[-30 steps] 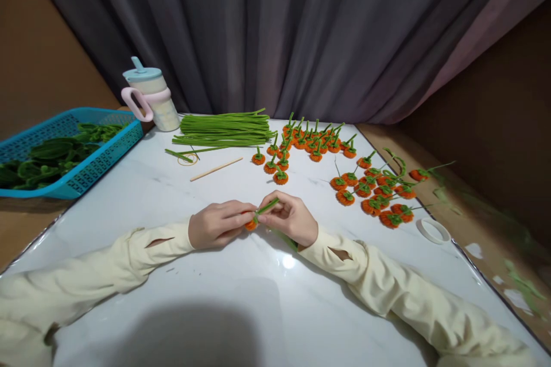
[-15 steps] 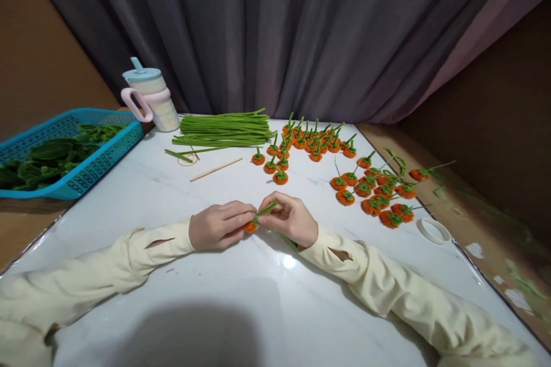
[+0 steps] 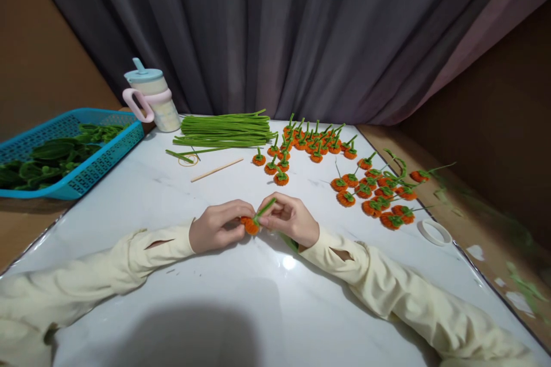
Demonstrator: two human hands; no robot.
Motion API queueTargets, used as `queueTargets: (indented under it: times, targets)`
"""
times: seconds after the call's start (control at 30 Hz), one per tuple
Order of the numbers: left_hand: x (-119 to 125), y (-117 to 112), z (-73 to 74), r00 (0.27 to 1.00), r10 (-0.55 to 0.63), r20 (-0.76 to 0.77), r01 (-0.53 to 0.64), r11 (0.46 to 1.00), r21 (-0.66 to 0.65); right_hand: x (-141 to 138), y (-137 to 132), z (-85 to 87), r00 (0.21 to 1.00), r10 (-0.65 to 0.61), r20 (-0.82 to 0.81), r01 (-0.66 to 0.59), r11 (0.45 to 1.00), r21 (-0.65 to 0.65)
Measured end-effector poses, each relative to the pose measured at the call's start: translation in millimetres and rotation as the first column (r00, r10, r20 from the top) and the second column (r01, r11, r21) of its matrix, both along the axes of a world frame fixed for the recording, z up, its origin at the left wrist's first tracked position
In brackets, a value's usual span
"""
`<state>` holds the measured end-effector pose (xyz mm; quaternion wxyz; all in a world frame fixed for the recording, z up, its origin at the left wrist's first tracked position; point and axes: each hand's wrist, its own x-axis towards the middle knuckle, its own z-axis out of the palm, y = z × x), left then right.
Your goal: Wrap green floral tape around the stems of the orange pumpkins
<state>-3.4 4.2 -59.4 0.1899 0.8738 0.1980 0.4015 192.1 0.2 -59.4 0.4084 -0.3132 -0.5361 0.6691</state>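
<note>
A small orange pipe-cleaner pumpkin (image 3: 250, 226) is between my hands above the white table (image 3: 258, 275). My left hand (image 3: 218, 227) is closed, gripping the pumpkin's left side between thumb and fingers. A green pipe-cleaner stem (image 3: 267, 206) slants up and right from its top. My right hand (image 3: 294, 221) pinches the stem near its base; the exact grip is partly hidden by the fingers. Beneath the right wrist a green strip shows. Beyond the hands stand several finished-looking pumpkins (image 3: 281, 178) with green stems, and more (image 3: 345, 199) lie to the right.
A bundle of green pipe cleaners (image 3: 226, 129) lies at the back, with a wooden stick (image 3: 217, 170) and a rubber band (image 3: 188, 160) before it. Left are a blue basket (image 3: 81, 175) of green pieces and a tumbler (image 3: 166, 114). A white tape roll (image 3: 434, 232) sits at the right edge.
The fingers of my left hand have parted and shifted, so more of the orange pumpkin shows. My right hand keeps its pinch on the green stem, nearly still.
</note>
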Motion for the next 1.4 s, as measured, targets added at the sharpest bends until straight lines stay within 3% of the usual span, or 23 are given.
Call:
queueTargets:
  times: [0.17, 0.3, 0.47, 0.63, 0.73, 0.9, 1.2, 1.3, 1.4]
  targets:
    - [1.2, -3.2, 0.4, 0.997, -0.021, 0.077, 0.040, 0.966, -0.254, 1.9, 2.1, 2.6, 0.999, 0.042, -0.029, -0.043, 0.999, -0.011]
    - [1.5, -4.0, 0.0, 0.985, -0.049, 0.164, 0.119, 0.885, -0.451, 3.3, 3.2, 5.0, 0.993, 0.096, -0.068, -0.099, 0.994, -0.037]
    - [2.6, -3.5, -2.7, 0.947, -0.021, 0.320, 0.231, 0.737, -0.635, 3.8, 3.0, 5.5, 0.991, 0.093, -0.093, -0.098, 0.994, -0.049]
    - [2.7, -3.7, -0.3, 0.923, -0.025, 0.384, 0.345, 0.493, -0.798, 3.7, 1.3, 5.9, 0.992, 0.085, -0.097, -0.088, 0.996, -0.023]
    - [2.8, -3.9, 3.0, 0.930, 0.001, 0.369, 0.338, 0.397, -0.853, 4.3, 0.4, 6.5, 0.992, 0.091, -0.085, -0.094, 0.995, -0.039]
    - [4.6, -3.6, 5.7, 0.936, 0.063, 0.345, 0.315, 0.280, -0.907, 4.9, 0.6, 7.1, 0.995, 0.075, -0.060, -0.079, 0.995, -0.063]
    - [7.4, -3.6, 8.3, 0.936, 0.112, 0.335, 0.314, 0.168, -0.934, 5.2, 1.1, 7.3, 0.994, 0.106, 0.002, -0.106, 0.992, -0.071]
    - [6.9, -2.6, 8.0, 0.939, 0.116, 0.325, 0.310, 0.132, -0.942, 4.5, -1.7, 6.8, 0.997, 0.072, 0.034, -0.073, 0.997, 0.019]
    - [6.1, -0.9, 7.1, 0.943, 0.103, 0.316, 0.306, 0.099, -0.947, 3.3, -8.7, 6.6, 0.990, -0.052, 0.128, 0.018, 0.965, 0.261]
